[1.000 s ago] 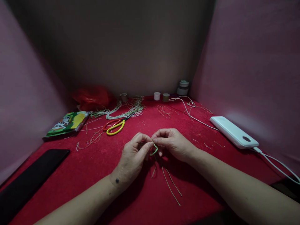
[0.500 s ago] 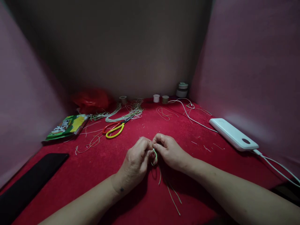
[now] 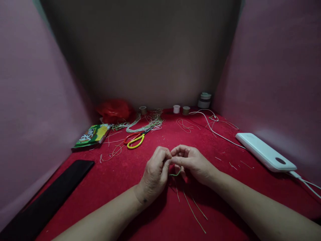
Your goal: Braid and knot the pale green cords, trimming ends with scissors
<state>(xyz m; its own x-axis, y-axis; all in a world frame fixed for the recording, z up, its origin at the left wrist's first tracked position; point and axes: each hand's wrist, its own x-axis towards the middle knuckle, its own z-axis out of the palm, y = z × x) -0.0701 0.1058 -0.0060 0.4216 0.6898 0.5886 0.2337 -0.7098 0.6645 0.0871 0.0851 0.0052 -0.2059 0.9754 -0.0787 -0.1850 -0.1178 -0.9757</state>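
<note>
My left hand [image 3: 155, 170] and my right hand [image 3: 192, 163] meet at the fingertips over the middle of the red cloth. Both are closed in a pinch on a thin green cord [image 3: 176, 173]. A short curve of the cord shows below the fingers; the pinched part is hidden between them. Thin loose cord ends [image 3: 193, 207] trail down over the cloth towards me. Beyond my left hand lie scissors [image 3: 135, 141] with one red and one yellow handle.
A bundle of pale cords [image 3: 145, 125] lies behind the scissors. Small thread spools [image 3: 176, 109] and a lidded jar [image 3: 204, 100] stand at the back. Left are a green packet [image 3: 91, 136], a red plastic bag [image 3: 114, 110] and a black strip [image 3: 55, 194]. A cabled white power bank [image 3: 265, 152] lies right.
The whole view has shifted, so things sit further right. My right fingers have spread and turned over the pinch, and the green cord now bends in a curve below them.
</note>
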